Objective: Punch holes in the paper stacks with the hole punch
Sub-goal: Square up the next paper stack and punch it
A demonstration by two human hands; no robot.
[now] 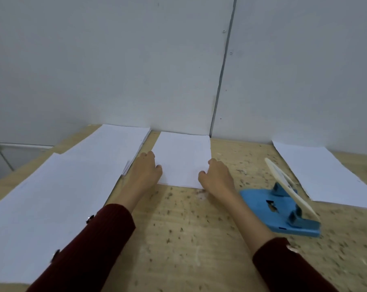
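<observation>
Grey wall panels back a speckled wooden table (178, 224). You have both hands on the middle paper stack (182, 157), which lies at the far edge against the wall. Your left hand (145, 168) holds its left side, fingers curled at the edge with the thumb on top; your right hand (217, 175) grips its right side near the front corner the same way. Whether fingers are actually under the sheets, cannot tell.

Blue hole punch (281, 209) sits to the right of your right forearm, near side of the table, cream lever raised, slot facing left toward you. Bigger paper stacks lie on the left (51, 190) and another sheet pile on the far right (325, 175), well apart from the punch.

Likely step: pick up or square the middle stack before feeding it. Do it well: pinch both sides evenly, tap edges flush so no sheet slips, then slide one edge fully into the punch slot, centred, before pressing. Loose grip risks fanned sheets and misaligned holes.
</observation>
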